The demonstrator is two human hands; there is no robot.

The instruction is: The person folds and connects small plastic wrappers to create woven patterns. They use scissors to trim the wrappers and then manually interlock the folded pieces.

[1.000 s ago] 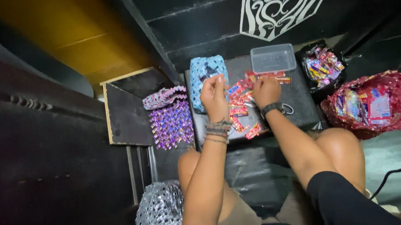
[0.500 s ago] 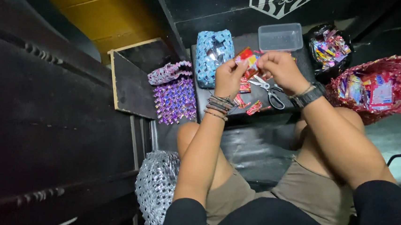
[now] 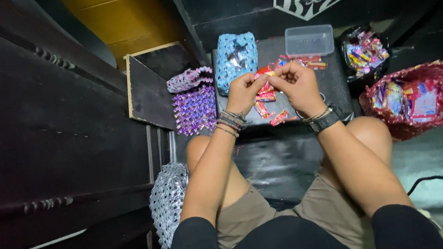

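I see my left hand [image 3: 241, 92] pinching one end of a small red wrapper strip [image 3: 266, 73]; its long axis runs across to my right hand [image 3: 298, 85], pinching the other end; both hover above the loose wrappers [image 3: 274, 105].

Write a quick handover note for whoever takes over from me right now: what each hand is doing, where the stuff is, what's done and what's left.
Left hand and right hand: raised together over the low dark table, fingers pinching one small red wrapper strip between them.
Loose red wrappers lie on the table under the hands; clear plastic box behind them.
Red woven basket, right, holds more wrappers.
Done: blue woven bag and purple woven bag, left.
Left: the loose pile.
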